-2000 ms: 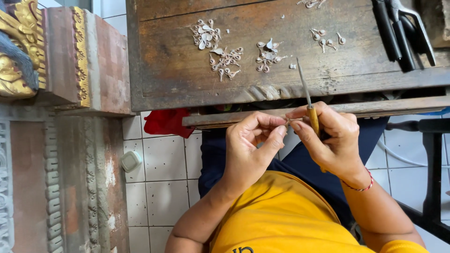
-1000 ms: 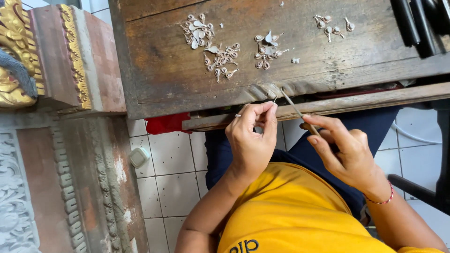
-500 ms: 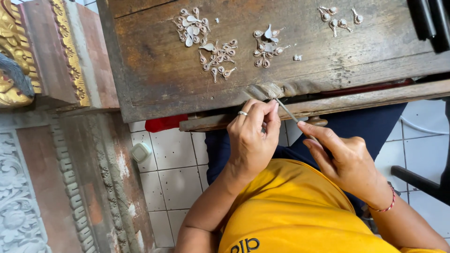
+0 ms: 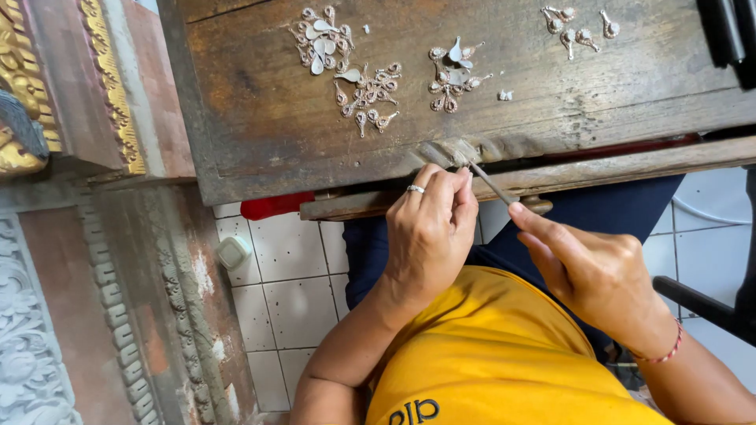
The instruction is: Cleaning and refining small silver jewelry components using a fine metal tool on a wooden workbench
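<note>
Looking down from the head camera: the left hand [image 4: 429, 236] is pinched shut, thumb and fingertips pressed together at the worn edge of the wooden bench [image 4: 260, 149]. Whatever small piece sits in that pinch is too tiny to make out. A ring [image 4: 415, 189] shows on one finger.

The right hand [image 4: 594, 271] is clenched around a thin file [image 4: 492, 182], index finger stretched along its shaft. The file's tip runs up and left from that grip and meets the left fingertips right at the bench edge. A red cord bracelet [image 4: 660, 354] circles the right wrist.

Beyond the pinch, up on the bench top, lie clusters of small silver ornaments [image 4: 368, 90]; a second cluster [image 4: 453, 79] sits straight above the file tip, and a few loose pieces [image 4: 575, 31] lie farther right. Dark tool handles [image 4: 728, 35] rest at the far right corner.

Below the hands: yellow shirt [image 4: 488, 354], dark trousers, white tiled floor [image 4: 291, 291]. Carved, gilded stonework [image 4: 47, 94] stands well left of the left hand.
</note>
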